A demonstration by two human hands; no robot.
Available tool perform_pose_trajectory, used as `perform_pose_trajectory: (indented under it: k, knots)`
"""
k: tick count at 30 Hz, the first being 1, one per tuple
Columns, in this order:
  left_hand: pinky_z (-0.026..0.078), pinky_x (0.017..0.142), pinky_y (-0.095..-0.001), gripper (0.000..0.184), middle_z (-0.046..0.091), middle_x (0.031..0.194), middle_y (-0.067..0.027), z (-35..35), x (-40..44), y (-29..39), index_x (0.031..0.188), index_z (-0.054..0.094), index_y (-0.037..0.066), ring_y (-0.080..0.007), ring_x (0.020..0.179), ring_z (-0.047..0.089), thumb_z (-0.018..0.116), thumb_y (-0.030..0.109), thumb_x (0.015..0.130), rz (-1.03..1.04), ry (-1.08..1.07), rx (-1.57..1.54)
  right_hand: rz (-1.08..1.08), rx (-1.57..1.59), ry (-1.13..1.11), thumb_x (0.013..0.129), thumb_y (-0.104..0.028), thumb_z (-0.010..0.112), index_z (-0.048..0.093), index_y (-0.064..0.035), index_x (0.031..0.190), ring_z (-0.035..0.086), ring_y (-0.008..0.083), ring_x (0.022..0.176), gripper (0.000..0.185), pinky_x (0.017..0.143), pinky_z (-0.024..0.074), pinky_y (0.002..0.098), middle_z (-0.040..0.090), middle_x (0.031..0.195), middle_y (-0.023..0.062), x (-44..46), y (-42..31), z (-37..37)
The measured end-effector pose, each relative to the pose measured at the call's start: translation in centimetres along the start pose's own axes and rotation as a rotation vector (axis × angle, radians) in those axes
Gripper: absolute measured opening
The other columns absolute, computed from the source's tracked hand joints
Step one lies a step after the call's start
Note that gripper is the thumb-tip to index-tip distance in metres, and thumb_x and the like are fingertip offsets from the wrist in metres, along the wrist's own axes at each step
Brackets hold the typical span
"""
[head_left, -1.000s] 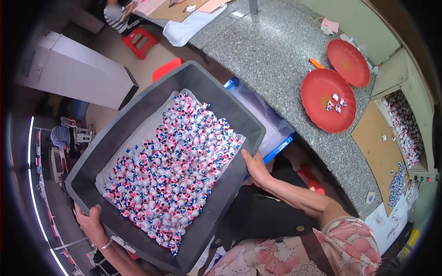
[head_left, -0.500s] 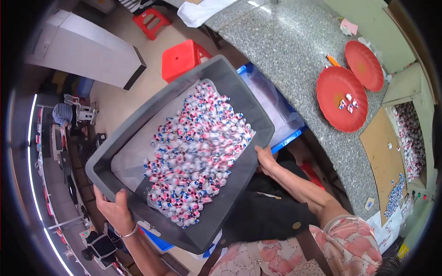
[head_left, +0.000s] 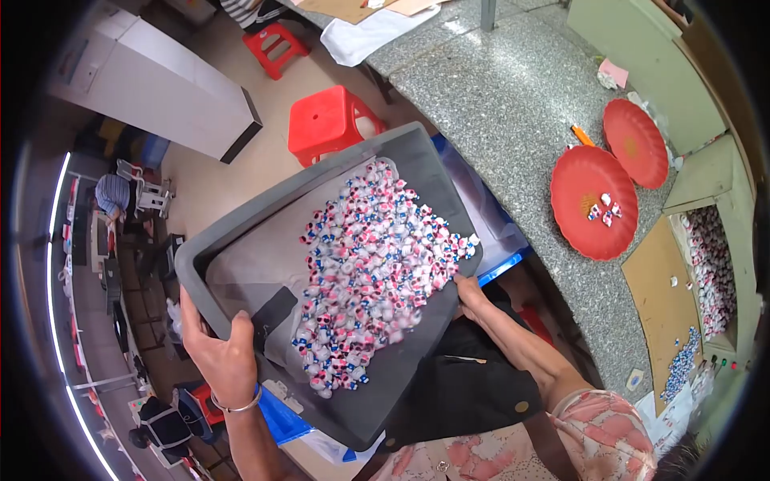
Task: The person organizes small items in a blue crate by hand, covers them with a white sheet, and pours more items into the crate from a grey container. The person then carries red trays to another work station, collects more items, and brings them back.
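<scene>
At the left end of the grey tub (head_left: 373, 409), grips the wall with the left hand (head_left: 233, 365), thumb against the rim, fingers wrapped along the outside; at the right end, clasps the near edge with the right hand (head_left: 473, 298), fingers partly hidden, so cannot tell how firmly. Carries the small pieces (head_left: 361, 264) in the tub, heaped toward its right end, some close to the rim. Shows blur among those toward the near wall, perhaps from sliding. Could spill a few over the right corner through too steep a dip or a sudden jolt, likely down onto the blue-edged tray (head_left: 505, 266) just beyond the tub. Could also twist out of the right grip, given the lopsided load, or knock the tub's far side against the red stool (head_left: 317, 120) through too wide a swing.
</scene>
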State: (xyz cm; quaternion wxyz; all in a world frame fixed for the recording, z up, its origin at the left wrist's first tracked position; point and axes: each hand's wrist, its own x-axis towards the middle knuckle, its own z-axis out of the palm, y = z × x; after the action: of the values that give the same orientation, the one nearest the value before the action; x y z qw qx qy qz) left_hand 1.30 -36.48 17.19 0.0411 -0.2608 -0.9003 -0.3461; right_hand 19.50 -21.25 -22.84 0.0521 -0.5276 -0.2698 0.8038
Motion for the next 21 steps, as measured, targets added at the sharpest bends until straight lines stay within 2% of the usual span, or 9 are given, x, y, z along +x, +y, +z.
perform_pose_trajectory:
  k: [3,6,8,12,13,16,17,20,21]
  knots:
    - [0.036,0.098,-0.0298,0.066,0.049,0.125,-0.0169,0.4,0.4,1.4,0.134,0.036,-0.01,-0.0219,0.109,0.051,0.054,-0.005,0.07,0.065,-0.003,-0.011,0.048,0.077,-0.096,0.093,-0.019,0.046,0.049,0.0048,0.119,0.064,0.0254,0.086,0.036,0.069,0.0546,0.0399,0.062,0.104,0.0146,2.1,1.9,0.4]
    - [0.038,0.097,-0.0299,0.067,0.048,0.127,-0.0165,0.6,0.5,2.9,0.135,0.035,-0.009,-0.0216,0.109,0.052,0.053,-0.007,0.071,0.045,-0.001,0.029,0.093,0.084,-0.127,0.095,-0.02,0.042,0.05,0.0041,0.119,0.065,0.0269,0.088,0.035,0.074,0.0544,0.0426,0.062,0.107,0.015,1.9,2.7,1.7]
    - [0.04,0.094,-0.0292,0.066,0.05,0.123,-0.0164,0.9,0.5,3.9,0.134,0.036,-0.008,-0.0206,0.106,0.053,0.053,-0.007,0.071,0.031,0.02,0.038,0.168,0.128,-0.193,0.096,-0.02,0.041,0.05,0.0026,0.119,0.065,0.0278,0.088,0.034,0.075,0.054,0.0441,0.062,0.108,0.0153,2.2,2.2,2.1]
    - [0.041,0.092,-0.0283,0.064,0.053,0.118,-0.0152,1.8,1.2,4.6,0.132,0.04,-0.008,-0.0194,0.103,0.054,0.053,-0.007,0.069,0.056,0.064,0.092,0.17,0.11,-0.269,0.096,-0.022,0.04,0.051,0.0031,0.118,0.065,0.0285,0.089,0.035,0.077,0.0532,0.0453,0.063,0.108,0.0169,1.3,-0.7,3.6]
    - [0.041,0.092,-0.0281,0.064,0.054,0.118,-0.0147,2.1,0.8,5.3,0.131,0.041,-0.008,-0.0191,0.102,0.054,0.053,-0.007,0.069,0.038,0.084,0.06,0.156,0.072,-0.327,0.096,-0.024,0.038,0.051,-0.0004,0.12,0.065,0.0286,0.092,0.036,0.077,0.0532,0.046,0.062,0.11,0.0161,1.6,-0.4,3.4]
    - [0.041,0.091,-0.0272,0.063,0.054,0.116,-0.013,1.0,1.3,4.2,0.131,0.042,-0.007,-0.018,0.101,0.054,0.052,-0.006,0.069,0.014,0.085,0.076,0.247,0.306,-0.367,0.096,-0.027,0.036,0.051,-0.0029,0.122,0.063,0.0286,0.098,0.039,0.081,0.0522,0.0482,0.061,0.116,0.0155,1.4,0.2,3.6]
    - [0.041,0.091,-0.0268,0.062,0.055,0.116,-0.0124,0.5,1.5,3.4,0.13,0.042,-0.007,-0.0177,0.101,0.054,0.051,-0.006,0.069,0.01,0.075,0.1,0.266,0.262,-0.377,0.096,-0.031,0.034,0.05,-0.0038,0.124,0.059,0.0284,0.107,0.042,0.087,0.0496,0.0505,0.059,0.119,0.0141,1.0,-0.3,4.1]
    - [0.04,0.09,-0.026,0.062,0.055,0.114,-0.011,-0.2,0.8,1.6,0.13,0.042,-0.007,-0.0172,0.1,0.054,0.05,-0.006,0.069,-0.07,0.105,-0.004,0.31,0.232,-0.397,0.097,-0.034,0.033,0.047,-0.005,0.128,0.057,0.0283,0.111,0.045,0.091,0.0467,0.0524,0.057,0.123,0.0135,-0.9,-1.3,5.0]
    - [0.04,0.09,-0.0258,0.062,0.055,0.114,-0.0109,-0.7,0.9,1.4,0.13,0.042,-0.007,-0.017,0.1,0.054,0.05,-0.006,0.068,-0.078,0.1,0.026,0.301,0.223,-0.407,0.097,-0.039,0.032,0.044,-0.0063,0.132,0.056,0.0276,0.114,0.049,0.092,0.0455,0.0522,0.055,0.127,0.012,-1.4,-1.5,5.3]
